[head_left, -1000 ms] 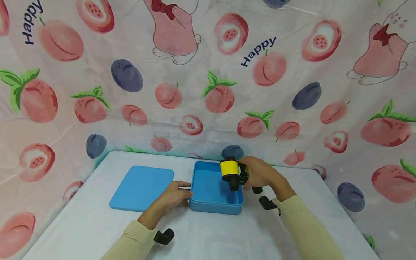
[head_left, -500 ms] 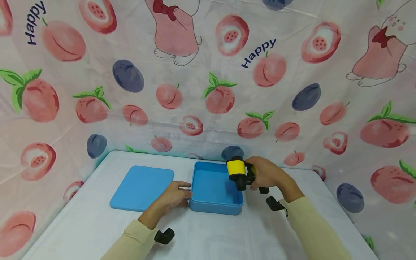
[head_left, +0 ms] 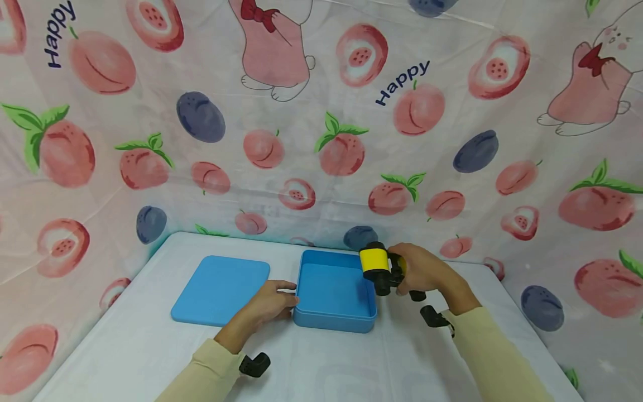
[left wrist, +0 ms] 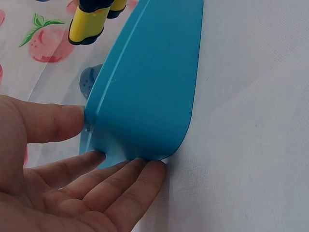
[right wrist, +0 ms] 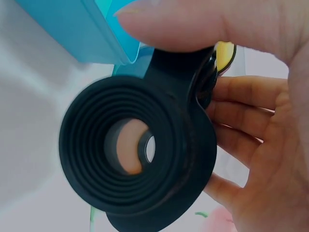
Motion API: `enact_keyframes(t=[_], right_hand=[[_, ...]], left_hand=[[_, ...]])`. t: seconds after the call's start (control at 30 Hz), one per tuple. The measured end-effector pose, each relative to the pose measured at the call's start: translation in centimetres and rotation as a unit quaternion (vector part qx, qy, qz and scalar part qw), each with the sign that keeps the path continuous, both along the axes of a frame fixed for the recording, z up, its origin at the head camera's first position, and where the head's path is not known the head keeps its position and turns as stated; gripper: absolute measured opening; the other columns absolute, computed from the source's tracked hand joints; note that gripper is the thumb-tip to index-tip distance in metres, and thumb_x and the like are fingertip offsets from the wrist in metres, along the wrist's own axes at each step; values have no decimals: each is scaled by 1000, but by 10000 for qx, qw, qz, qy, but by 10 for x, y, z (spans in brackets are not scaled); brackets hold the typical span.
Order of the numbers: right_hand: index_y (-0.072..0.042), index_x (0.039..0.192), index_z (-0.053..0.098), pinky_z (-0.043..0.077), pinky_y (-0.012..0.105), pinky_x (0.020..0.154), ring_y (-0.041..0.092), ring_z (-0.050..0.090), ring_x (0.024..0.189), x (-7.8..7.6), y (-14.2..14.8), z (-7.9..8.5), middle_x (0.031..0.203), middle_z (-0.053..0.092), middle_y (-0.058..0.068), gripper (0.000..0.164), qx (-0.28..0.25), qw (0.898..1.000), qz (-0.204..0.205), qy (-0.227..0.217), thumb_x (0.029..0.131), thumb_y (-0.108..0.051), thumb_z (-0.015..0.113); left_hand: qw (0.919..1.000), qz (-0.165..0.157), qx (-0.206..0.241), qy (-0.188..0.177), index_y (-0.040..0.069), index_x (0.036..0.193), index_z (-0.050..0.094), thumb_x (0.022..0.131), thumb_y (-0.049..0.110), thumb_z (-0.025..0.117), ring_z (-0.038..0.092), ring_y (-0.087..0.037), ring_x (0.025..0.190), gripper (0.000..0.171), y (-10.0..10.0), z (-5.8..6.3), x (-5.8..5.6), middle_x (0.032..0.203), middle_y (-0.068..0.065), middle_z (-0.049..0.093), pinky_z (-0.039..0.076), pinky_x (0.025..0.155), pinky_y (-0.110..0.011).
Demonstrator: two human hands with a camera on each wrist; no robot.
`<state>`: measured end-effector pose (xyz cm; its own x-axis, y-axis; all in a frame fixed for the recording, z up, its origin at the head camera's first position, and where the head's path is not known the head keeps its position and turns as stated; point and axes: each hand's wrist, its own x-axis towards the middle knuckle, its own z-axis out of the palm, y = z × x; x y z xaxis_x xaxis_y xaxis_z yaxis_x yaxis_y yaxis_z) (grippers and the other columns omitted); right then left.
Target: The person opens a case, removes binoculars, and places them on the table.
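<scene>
My right hand (head_left: pixel 423 272) grips a pair of yellow-and-black binoculars (head_left: pixel 374 261) above the right rim of an open blue box (head_left: pixel 332 320). In the right wrist view a black ribbed eyepiece (right wrist: pixel 84 145) faces the camera, with thumb and fingers on either side of the body. My left hand (head_left: pixel 268 306) rests at the box's left side. Seen from the left wrist, its thumb touches the rim and its extended fingertips (left wrist: pixel 153 169) meet the wall near a rounded corner. No object shows inside the box.
A flat blue lid (head_left: pixel 221 289) lies on the white tabletop (head_left: pixel 321 368), left of the box and beyond my left forearm. A fruit-printed cloth (head_left: pixel 301 139) hangs behind the table's far edge.
My right hand has carried the binoculars rightward, from over the box interior to its right rim. The left hand, box and lid have stayed in place.
</scene>
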<state>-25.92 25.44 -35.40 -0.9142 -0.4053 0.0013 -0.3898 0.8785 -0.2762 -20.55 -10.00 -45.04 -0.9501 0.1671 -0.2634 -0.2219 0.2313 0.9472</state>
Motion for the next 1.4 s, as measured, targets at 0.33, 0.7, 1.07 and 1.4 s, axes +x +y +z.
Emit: enact_keyframes(t=[0.33, 0.7, 1.07, 1.4], right_hand=[[0, 143, 56, 53, 63, 105, 33, 59, 113, 0, 11, -1, 136, 65, 17, 93, -22, 9999, -81, -64, 63, -22, 98], [1, 145, 54, 51, 64, 107, 36, 58, 116, 1, 22, 2, 141, 62, 21, 95, -30, 9997, -204, -147, 63, -21, 97], [1, 144, 55, 51, 65, 106, 36, 58, 114, 5, 27, 5, 139, 63, 21, 96, -67, 9995, -259, -173, 61, -21, 98], [1, 143, 55, 53, 64, 104, 34, 58, 111, 6, 37, 3, 137, 63, 20, 95, -89, 9993, -309, -183, 61, -21, 97]], left_hand=[[10000, -10, -2, -26, -8, 145, 52, 99, 8, 63, 64, -43, 130, 50, 0, 1, 0, 146, -33, 56, 56, 102, -56], [10000, -21, 16, -70, -8, 146, 52, 99, 8, 64, 64, -44, 130, 50, 0, 1, -1, 147, -33, 56, 55, 102, -56], [10000, 3, -29, -26, -6, 146, 53, 99, 10, 64, 65, -42, 129, 51, -1, -1, -1, 145, -31, 58, 56, 102, -56], [10000, -5, 5, 3, -6, 146, 52, 100, 10, 65, 64, -43, 130, 51, -1, -3, -1, 147, -31, 57, 56, 102, -55]])
